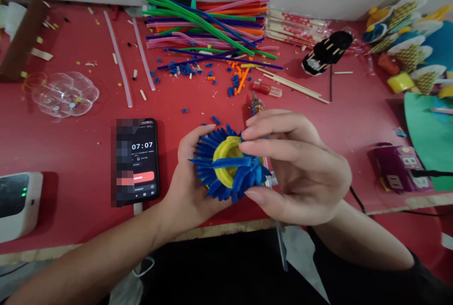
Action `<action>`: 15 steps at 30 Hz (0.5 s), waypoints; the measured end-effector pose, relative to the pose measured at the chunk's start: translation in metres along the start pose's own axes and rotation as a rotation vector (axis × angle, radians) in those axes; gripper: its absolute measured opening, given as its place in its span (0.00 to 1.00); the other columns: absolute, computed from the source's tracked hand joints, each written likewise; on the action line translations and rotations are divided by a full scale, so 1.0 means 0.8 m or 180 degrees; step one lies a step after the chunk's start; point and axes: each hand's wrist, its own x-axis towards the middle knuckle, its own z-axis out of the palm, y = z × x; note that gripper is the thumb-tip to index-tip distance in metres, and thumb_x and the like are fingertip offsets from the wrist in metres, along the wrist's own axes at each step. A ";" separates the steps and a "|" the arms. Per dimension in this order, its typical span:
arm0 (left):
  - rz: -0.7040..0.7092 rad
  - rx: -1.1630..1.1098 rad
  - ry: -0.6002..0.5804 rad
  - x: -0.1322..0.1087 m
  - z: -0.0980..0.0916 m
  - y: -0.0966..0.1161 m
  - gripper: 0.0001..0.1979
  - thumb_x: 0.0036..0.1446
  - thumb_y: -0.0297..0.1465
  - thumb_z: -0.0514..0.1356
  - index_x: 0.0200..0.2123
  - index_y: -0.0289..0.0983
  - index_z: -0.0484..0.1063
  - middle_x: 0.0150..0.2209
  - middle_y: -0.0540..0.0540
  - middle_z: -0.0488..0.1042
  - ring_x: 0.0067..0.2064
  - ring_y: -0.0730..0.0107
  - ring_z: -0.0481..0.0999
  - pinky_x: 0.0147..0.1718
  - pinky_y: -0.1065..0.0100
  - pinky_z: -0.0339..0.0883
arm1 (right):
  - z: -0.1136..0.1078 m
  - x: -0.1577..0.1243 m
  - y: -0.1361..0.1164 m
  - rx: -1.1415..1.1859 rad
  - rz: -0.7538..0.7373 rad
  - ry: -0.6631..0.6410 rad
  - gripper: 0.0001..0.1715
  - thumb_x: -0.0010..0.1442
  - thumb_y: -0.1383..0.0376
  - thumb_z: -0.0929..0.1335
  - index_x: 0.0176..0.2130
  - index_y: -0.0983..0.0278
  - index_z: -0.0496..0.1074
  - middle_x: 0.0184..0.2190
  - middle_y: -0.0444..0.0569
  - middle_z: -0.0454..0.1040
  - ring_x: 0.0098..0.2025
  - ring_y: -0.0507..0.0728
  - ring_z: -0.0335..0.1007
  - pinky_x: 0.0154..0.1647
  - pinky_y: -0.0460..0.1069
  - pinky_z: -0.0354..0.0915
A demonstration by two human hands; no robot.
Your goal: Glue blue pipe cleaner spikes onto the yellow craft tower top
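Observation:
A round craft made of pipe cleaners (212, 187) is held up over the table's near edge. Its outer ring is of blue fuzzy spikes, and a yellow coil (218, 173) forms a hollow in the middle. One blue strip (231, 162) lies across that hollow. My left hand (189, 187) cups the craft from the left and below, most of its fingers hidden behind it. My right hand (300, 163) grips the right side, fingertips by the yellow rim and thumb on the lower blue spikes. A thin grey strip (281, 243) shows below my right hand.
Coloured pipe cleaners (212, 22) lie at the back, with blue and orange clippings before them. A phone (141, 159) lies left, beyond it a clear petal-shaped tray (67, 95). A black fuzzy figure (327, 53), purple power socket (401, 166) and duck-like crafts (412, 36) stand right.

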 end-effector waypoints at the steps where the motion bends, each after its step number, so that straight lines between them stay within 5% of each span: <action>1: -0.0029 0.0000 -0.0018 0.000 -0.001 0.000 0.50 0.44 0.31 0.79 0.66 0.57 0.61 0.58 0.47 0.73 0.53 0.54 0.82 0.52 0.55 0.83 | 0.000 0.000 0.000 -0.0018 -0.0023 -0.0017 0.25 0.59 0.59 0.74 0.56 0.53 0.78 0.49 0.47 0.81 0.50 0.63 0.80 0.55 0.63 0.79; 7: -0.0140 -0.0137 0.0038 0.001 -0.002 0.006 0.48 0.41 0.27 0.79 0.63 0.54 0.64 0.57 0.48 0.74 0.53 0.53 0.82 0.52 0.54 0.84 | 0.001 -0.001 0.001 0.0018 -0.0253 0.0199 0.27 0.57 0.59 0.78 0.55 0.63 0.77 0.49 0.50 0.81 0.52 0.61 0.78 0.57 0.58 0.77; 15: -0.0406 -0.0736 0.0037 0.003 0.002 0.015 0.47 0.42 0.20 0.78 0.61 0.54 0.66 0.56 0.52 0.75 0.53 0.63 0.82 0.53 0.65 0.81 | -0.003 0.001 -0.001 -0.0513 -0.0517 0.0197 0.07 0.64 0.63 0.74 0.44 0.59 0.80 0.47 0.46 0.82 0.48 0.57 0.80 0.55 0.58 0.79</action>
